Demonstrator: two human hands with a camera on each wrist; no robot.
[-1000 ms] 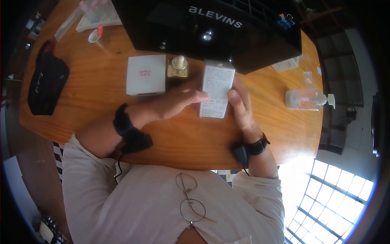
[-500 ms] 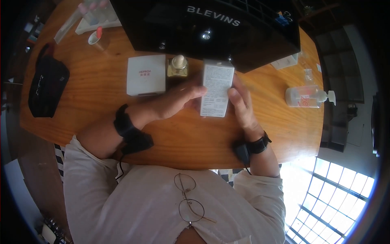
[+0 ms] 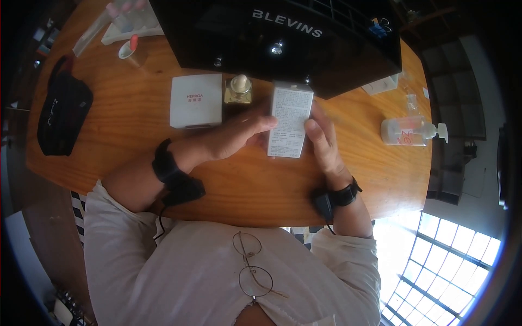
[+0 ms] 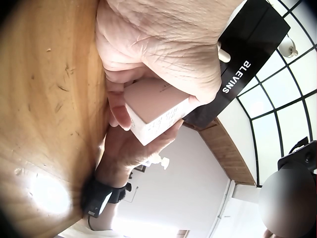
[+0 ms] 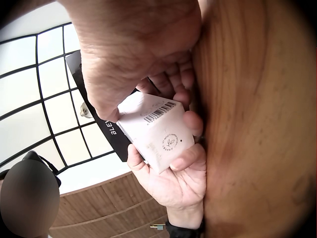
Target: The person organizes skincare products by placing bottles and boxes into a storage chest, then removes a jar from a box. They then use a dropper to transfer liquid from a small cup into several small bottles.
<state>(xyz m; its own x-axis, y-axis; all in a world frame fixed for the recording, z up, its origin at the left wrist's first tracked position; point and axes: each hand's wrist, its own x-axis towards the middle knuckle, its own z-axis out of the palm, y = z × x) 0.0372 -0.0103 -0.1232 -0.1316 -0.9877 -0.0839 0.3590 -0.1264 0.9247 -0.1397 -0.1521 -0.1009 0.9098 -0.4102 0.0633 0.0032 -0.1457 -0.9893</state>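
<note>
A tall white box [image 3: 290, 122] covered in small print is held between both hands, its printed face toward the head camera. My left hand [image 3: 236, 136] grips its left side, the thumb lying on the front edge. From the right side my right hand [image 3: 325, 142] holds it, thumb against the edge and fingers behind. In the left wrist view, fingers curl round the box [image 4: 156, 106]. The right wrist view shows the box's end [image 5: 161, 131] with a barcode and a round leaf mark, fingers of both hands around it.
A square white box [image 3: 196, 100] and a dropper bottle [image 3: 238, 91] stand left of the held box. Behind is a black BLEVINS case [image 3: 283, 49]. A pump bottle [image 3: 408, 131] lies at right; a black pouch [image 3: 64, 114] and a cup [image 3: 131, 54] are at left.
</note>
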